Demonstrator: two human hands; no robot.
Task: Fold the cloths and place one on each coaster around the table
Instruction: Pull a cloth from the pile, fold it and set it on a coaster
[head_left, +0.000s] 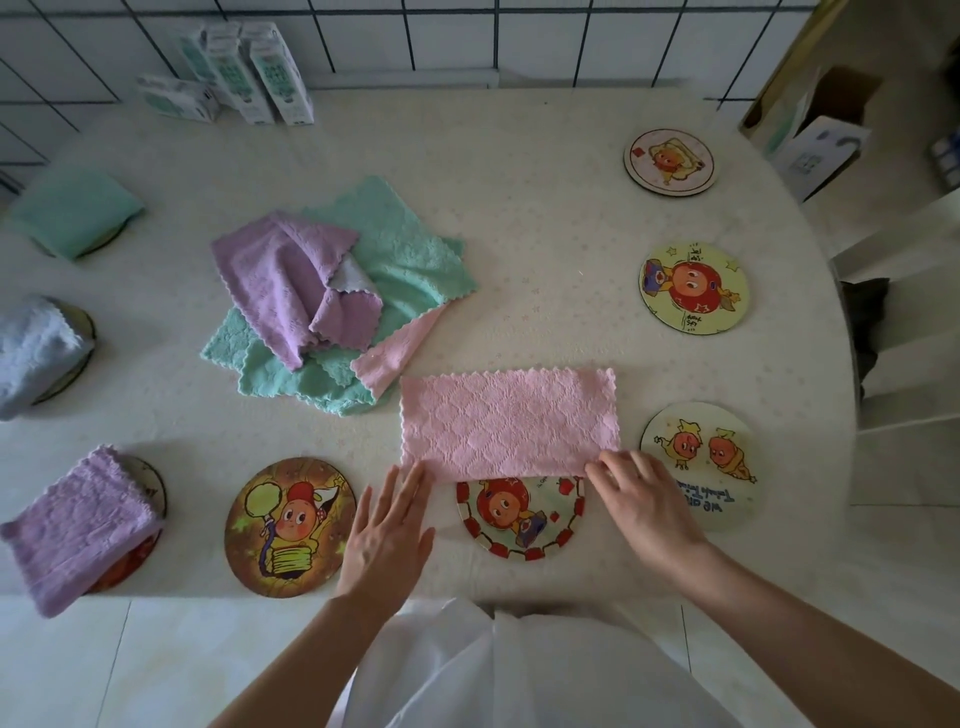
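Pink cloth (509, 423) lies folded by the table's (545, 234) front edge, overlapping a coaster (519, 514); my left hand (387, 535) touches its corner with fingers straight, my right hand (649, 504) curls onto the other, pinch I cannot tell

- Your pink cloth (509, 423) hides the far half of the red-rimmed coaster (519, 519).
- The blue cloth (31, 353) runs off your left edge.
- You cannot read the blurred cartons (280, 73).

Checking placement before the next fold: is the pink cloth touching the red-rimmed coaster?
Touching. The head view shows the pink cloth lying over the far part of the red-rimmed coaster.
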